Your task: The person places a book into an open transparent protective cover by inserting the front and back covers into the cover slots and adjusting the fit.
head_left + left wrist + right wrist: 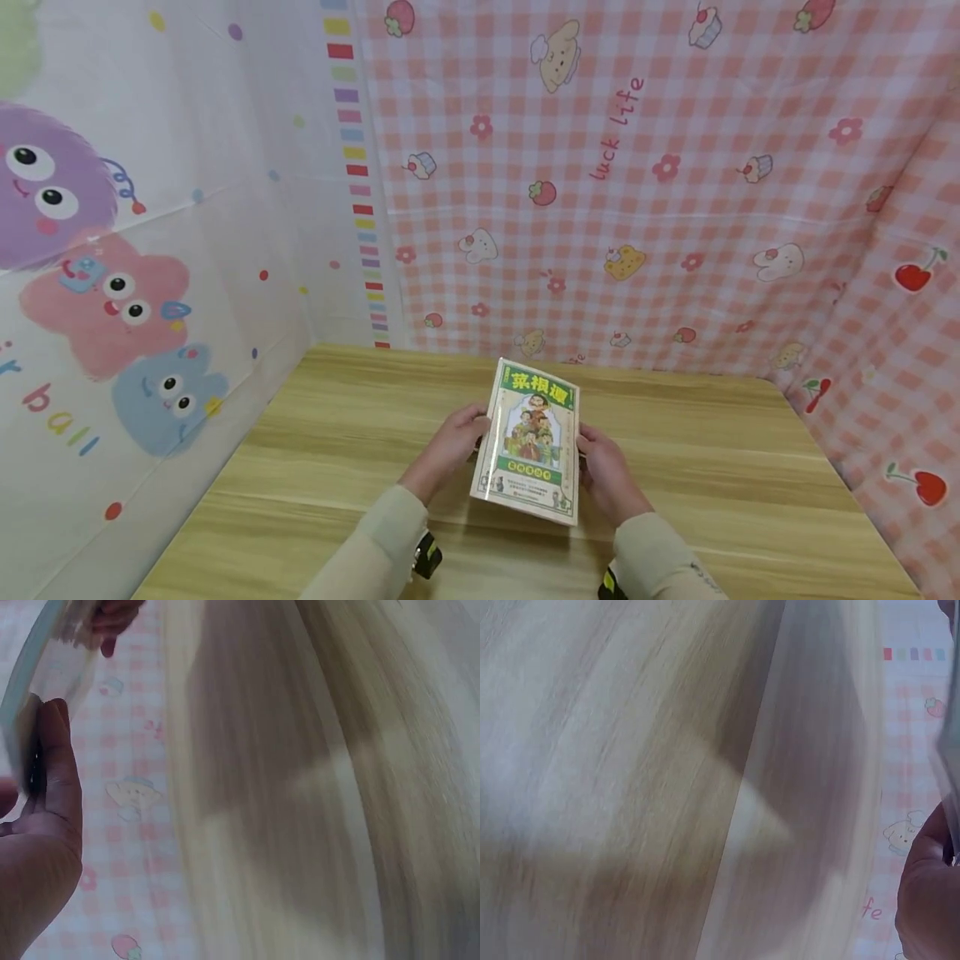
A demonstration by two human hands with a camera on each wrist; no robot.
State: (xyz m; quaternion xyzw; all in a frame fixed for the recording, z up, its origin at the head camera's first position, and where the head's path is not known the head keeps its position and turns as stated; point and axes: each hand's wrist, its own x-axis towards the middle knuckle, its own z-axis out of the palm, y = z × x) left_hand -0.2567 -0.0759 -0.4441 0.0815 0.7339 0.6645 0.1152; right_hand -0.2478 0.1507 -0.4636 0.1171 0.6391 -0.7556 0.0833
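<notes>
A closed book point(532, 437) with a green-and-cream cover, yellow Chinese characters and a cartoon group of people is held tilted above the table, cover facing up. My left hand point(459, 437) grips its left edge, and my right hand point(603, 467) grips the right edge. In the left wrist view, the fingers of the left hand point(49, 802) lie behind the book point(56, 667), seen edge-on. At the right border of the right wrist view, the right hand point(930, 892) holds the book's side point(951, 750).
Under the hands lies a wood-grain table point(337, 433). A pink checked curtain point(637, 208) hangs along its back and right, and a white curtain with cartoon figures point(247, 225) is on the left. The book and hands cast shadows on the tabletop.
</notes>
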